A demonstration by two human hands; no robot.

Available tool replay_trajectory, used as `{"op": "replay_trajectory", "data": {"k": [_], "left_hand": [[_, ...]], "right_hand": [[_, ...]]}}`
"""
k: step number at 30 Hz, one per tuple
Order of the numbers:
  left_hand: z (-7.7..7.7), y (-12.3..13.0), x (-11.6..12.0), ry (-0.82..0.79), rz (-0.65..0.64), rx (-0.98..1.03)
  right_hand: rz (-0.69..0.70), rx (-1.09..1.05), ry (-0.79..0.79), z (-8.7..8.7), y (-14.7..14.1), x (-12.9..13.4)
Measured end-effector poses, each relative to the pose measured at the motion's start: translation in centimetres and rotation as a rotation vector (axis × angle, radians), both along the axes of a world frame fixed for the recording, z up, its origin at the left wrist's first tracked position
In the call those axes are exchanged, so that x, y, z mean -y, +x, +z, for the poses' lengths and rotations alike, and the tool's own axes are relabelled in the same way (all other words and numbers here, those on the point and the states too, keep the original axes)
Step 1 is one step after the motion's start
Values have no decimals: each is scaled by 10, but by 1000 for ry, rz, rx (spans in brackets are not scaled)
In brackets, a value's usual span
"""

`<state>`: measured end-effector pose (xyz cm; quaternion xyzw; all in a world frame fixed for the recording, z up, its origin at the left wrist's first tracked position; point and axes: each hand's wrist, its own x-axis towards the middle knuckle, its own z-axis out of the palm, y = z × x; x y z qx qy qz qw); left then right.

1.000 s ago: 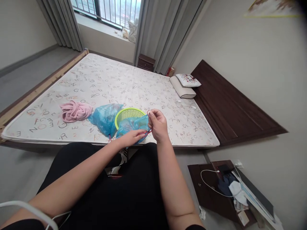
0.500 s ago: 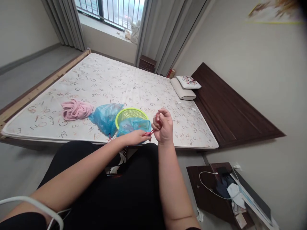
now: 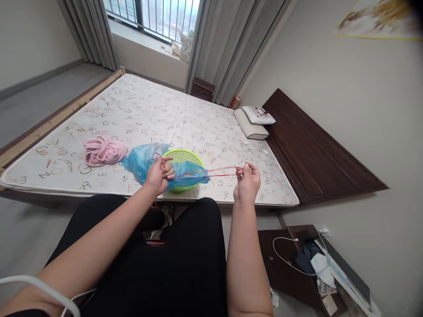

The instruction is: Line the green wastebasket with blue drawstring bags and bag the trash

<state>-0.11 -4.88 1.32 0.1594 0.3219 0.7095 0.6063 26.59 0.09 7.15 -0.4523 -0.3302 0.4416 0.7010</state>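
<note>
A thin red string [image 3: 223, 175] runs taut between my hands, passing over a blue plastic bag [image 3: 190, 173]. Pinched in the closed fingers of my right hand [image 3: 247, 181] is the string's right end, out past the bag. My left hand [image 3: 160, 175] grips the string on the left, its fingers curled, and a short red loop sticks up by its fingertips. The bag lies in a yellow-green plastic basket [image 3: 195, 157] at the bed's near edge. Partly behind my left hand rests a second blue plastic bag [image 3: 140, 158].
A pink cloth [image 3: 105, 152] lies crumpled on the letter-patterned mattress [image 3: 172, 114]. Two pillows [image 3: 253, 125] sit by the dark headboard [image 3: 310, 149]. At the lower right, a brown nightstand [image 3: 280, 264] carries a white cable and cloths. A white cord [image 3: 39, 286] crosses my left arm.
My hands have moved apart, the left to the left and the right to the right and slightly up. Between them the red string is now drawn out straight.
</note>
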Motion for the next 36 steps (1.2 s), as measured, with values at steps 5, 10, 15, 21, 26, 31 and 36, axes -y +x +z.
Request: {"op": "replay_trajectory", "data": {"k": [5,10,15,21,26,31,36], "left_hand": [[7,-13,3,-11,117,112],[13,-6,7,19,166,148],[15,5,10,-2,293,190],[13,-4,10,-59,345,183],[20,-17,11,-128,-23,58],[32,-9,8,-174,-328,-236],[44,10,5,-221,-304,-474]], "right_hand": [[308,-469,-82,-6,12,6],[264,-491,-19,-14,7,8],[198,-546,67,-17,-13,10],[81,-534,13,-15,-22,3],[88,-148,114,-13,-27,1],[565,520,93,5,-67,18],[756,946,177,12,-108,23]]}}
